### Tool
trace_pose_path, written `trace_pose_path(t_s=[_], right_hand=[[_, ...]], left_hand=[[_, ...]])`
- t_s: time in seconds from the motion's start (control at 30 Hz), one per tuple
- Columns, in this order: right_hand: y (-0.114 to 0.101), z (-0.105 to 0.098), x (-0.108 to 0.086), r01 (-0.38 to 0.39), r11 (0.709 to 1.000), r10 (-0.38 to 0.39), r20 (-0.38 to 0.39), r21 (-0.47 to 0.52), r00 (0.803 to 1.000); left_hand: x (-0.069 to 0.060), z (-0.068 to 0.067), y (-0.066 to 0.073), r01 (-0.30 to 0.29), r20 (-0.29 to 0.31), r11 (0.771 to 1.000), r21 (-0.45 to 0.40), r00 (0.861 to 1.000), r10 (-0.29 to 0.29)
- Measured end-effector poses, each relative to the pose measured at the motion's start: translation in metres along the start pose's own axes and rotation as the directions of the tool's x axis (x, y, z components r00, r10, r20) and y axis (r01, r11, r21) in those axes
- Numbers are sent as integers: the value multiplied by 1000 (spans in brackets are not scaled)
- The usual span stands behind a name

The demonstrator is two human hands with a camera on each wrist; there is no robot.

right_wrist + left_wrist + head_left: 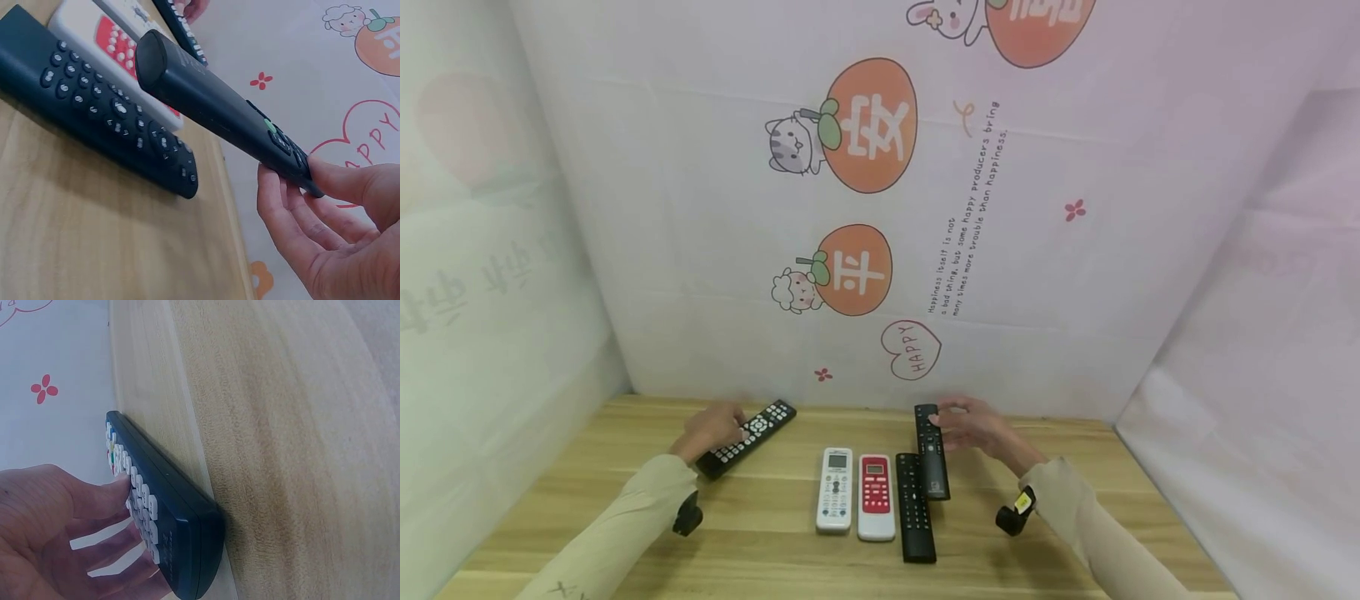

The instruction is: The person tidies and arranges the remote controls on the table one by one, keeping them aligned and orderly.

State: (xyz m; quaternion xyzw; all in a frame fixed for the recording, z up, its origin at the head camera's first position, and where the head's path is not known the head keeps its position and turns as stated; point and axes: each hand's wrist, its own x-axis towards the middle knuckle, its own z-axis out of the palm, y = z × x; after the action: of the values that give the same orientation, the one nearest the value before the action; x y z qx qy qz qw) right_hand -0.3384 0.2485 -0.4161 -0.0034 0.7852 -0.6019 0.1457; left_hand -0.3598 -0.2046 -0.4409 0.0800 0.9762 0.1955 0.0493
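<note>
My left hand (pixel 718 425) lies over a black remote with white buttons (pixel 752 437) at the left; in the left wrist view the thumb of the hand (pixel 69 519) presses on the buttons and the fingers pass behind the remote (pixel 181 519). My right hand (pixel 977 427) pinches the upper end of another black remote (pixel 933 458). The right wrist view shows that remote (pixel 212 100) tilted above the table between thumb and fingers of the hand (pixel 337 219). Beneath and left of it lies a third black remote (pixel 94 106).
A white remote (pixel 834 500) and a red and white remote (pixel 876 498) lie side by side at the middle of the wooden table (pixel 775 550), left of the third black remote. A white printed cloth (pixel 700 250) rises behind the table's far edge.
</note>
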Motion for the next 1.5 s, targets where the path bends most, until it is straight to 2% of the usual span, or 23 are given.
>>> trace_pose_path(t_s=[0.2,0.37,0.5,0.73,0.8,1.0,1.17,1.4,1.5], right_hand=[[9,-1,-2,-38,998,38,1,-55,999],[17,-7,-3,-65,994,69,42,-89,997],[23,-10,-4,-55,989,67,86,-135,994],[38,-8,-12,-36,977,59,106,-208,993],[39,-6,-16,-40,968,65,98,-246,993],[35,3,-21,-52,931,60,9,-361,998],[28,11,-22,-85,889,71,-46,-450,996],[24,17,-23,-136,821,107,-85,-555,991],[21,18,-24,-148,814,115,-94,-562,989]], left_hand=[[-1,0,0,-3,0,1000,-8,1000,3],[-1,-1,0,-18,-9,1000,-6,1000,18],[-1,-1,0,-20,-13,1000,-5,1000,20],[-3,5,-4,-17,-6,1000,-21,1000,17],[-4,6,-4,-19,-5,1000,-19,1000,19],[-5,3,-1,-23,-25,999,-30,999,22],[-7,1,-2,-24,-28,999,-22,999,23],[-6,0,-2,-25,-24,1000,-17,999,24],[-3,0,-2,-27,-27,1000,-13,999,27]])
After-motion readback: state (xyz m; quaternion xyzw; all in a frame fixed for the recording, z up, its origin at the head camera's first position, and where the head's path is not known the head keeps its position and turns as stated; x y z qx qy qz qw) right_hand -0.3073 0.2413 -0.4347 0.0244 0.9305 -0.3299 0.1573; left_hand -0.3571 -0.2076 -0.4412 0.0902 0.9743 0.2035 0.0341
